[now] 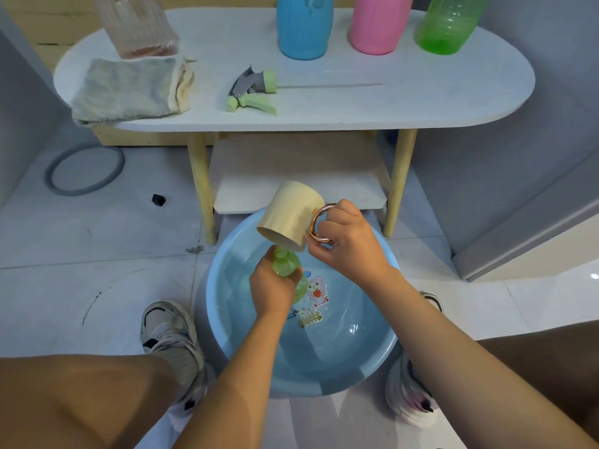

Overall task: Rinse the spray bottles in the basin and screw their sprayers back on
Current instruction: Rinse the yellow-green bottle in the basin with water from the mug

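My left hand (274,285) grips a small green spray bottle (285,262) without its sprayer, held above the water in the blue basin (372,361) on the floor. My right hand (346,241) holds a cream cup (291,213) by its copper ring handle, tipped so its mouth is over the bottle's neck. A green and grey sprayer (254,92) with its long tube lies on the white table (421,102). At the table's back stand a blue bottle (304,27), a pink bottle (379,25) and a green bottle (449,25).
A folded cloth (129,89) and a ribbed clear container (139,27) are on the table's left end. A lower shelf (298,176) sits under the table, just behind the basin. A grey ring (84,171) and a small black piece (158,199) lie on the tiled floor. My shoes flank the basin.
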`<move>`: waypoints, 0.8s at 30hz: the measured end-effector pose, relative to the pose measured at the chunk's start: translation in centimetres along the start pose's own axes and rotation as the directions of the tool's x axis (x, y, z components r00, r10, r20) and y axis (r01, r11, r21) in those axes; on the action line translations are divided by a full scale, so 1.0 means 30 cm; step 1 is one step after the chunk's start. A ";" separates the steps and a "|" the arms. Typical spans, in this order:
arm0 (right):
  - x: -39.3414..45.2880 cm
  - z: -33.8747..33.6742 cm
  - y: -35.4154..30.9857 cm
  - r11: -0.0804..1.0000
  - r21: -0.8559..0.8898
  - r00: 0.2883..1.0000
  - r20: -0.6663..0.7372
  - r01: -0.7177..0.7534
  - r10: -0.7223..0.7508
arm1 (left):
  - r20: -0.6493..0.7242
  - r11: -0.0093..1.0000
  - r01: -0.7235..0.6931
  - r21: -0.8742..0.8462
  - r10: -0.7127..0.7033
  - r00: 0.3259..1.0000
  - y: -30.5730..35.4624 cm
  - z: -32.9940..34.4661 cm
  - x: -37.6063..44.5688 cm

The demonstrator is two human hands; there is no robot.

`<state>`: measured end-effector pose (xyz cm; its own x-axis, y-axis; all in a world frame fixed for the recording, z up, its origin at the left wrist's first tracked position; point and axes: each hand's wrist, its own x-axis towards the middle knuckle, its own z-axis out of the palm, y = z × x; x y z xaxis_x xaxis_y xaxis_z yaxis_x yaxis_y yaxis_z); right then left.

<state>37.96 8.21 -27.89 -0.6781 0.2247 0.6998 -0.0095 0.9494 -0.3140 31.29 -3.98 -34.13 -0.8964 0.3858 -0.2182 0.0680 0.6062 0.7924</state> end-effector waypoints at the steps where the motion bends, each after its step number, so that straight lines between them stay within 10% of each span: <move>1: 0.001 -0.001 -0.001 1.000 -0.006 1.000 0.000 -0.007 0.007 | -0.001 1.000 -0.001 0.001 0.001 1.000 0.001 -0.001 -0.001; 7: -0.007 -0.013 0.003 0.996 0.016 0.994 -0.058 -0.088 0.089 | -0.010 1.000 0.003 -0.024 -0.003 1.000 0.001 -0.003 -0.002; 12: -0.056 -0.008 0.032 0.894 -0.094 0.899 -0.062 -0.438 0.433 | -0.007 0.994 0.043 -0.105 -0.044 0.999 0.000 -0.023 0.000; 18: -0.101 -0.037 0.095 0.292 -0.039 0.283 0.157 -0.956 0.946 | -0.011 0.990 0.023 -0.139 -0.024 1.000 0.023 -0.049 0.017; 24: -0.068 -0.118 0.107 0.013 0.197 0.072 0.295 -0.980 0.953 | 0.031 0.993 -0.081 -0.080 0.084 0.996 0.091 -0.116 0.026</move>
<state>41.91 11.59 -28.05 -0.2747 0.8561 -0.4379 0.5195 -0.2511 -0.8168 29.25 -4.45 -30.16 -0.8733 0.4570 -0.1687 0.1054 0.5153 0.8505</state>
